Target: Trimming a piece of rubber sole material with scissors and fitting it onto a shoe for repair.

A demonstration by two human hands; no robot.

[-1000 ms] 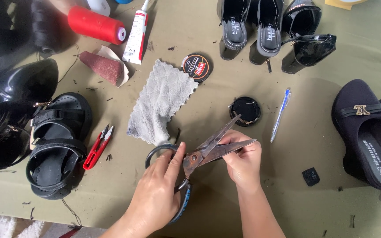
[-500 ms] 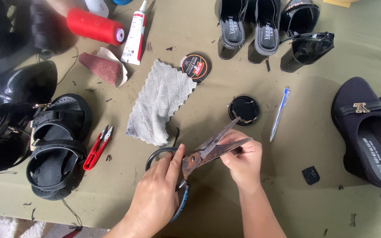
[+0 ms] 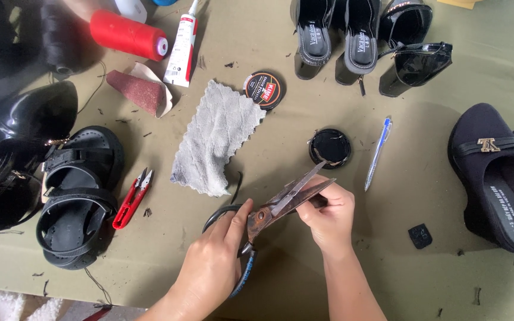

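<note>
The cut is best made slowly, with the piece fed deep toward the pivot of the scissors (image 3: 269, 215), where the blades bite hardest, and with the fingertips (image 3: 319, 199) kept out of the blade path. The piece should be held taut and square to the blades so the edge comes out clean; this is a judgement from the pose only.

Nearest the camera, the left hand (image 3: 215, 264) is closed around the dark loop handles of the rusty scissors, thumb lying along the upper handle, low over the olive-covered bench (image 3: 423, 279). Just beside it, the right hand (image 3: 328, 217) is curled shut, fingers pinched at the blades; something small and dark seems to be held there, but what it is cannot be told. The blades are slightly parted and point up and to the right.

A little farther off, an open round tin of black polish (image 3: 330, 148) and a blue pen (image 3: 378, 153) are seen, with a grey cloth (image 3: 216, 138) to the left and red thread snips (image 3: 132, 198) beside a black sandal (image 3: 78, 196). Farthest away, a tin lid (image 3: 264, 90), a glue tube (image 3: 182, 44), a red thread spool (image 3: 127, 35) and black heeled shoes (image 3: 358, 35) are laid out.
</note>
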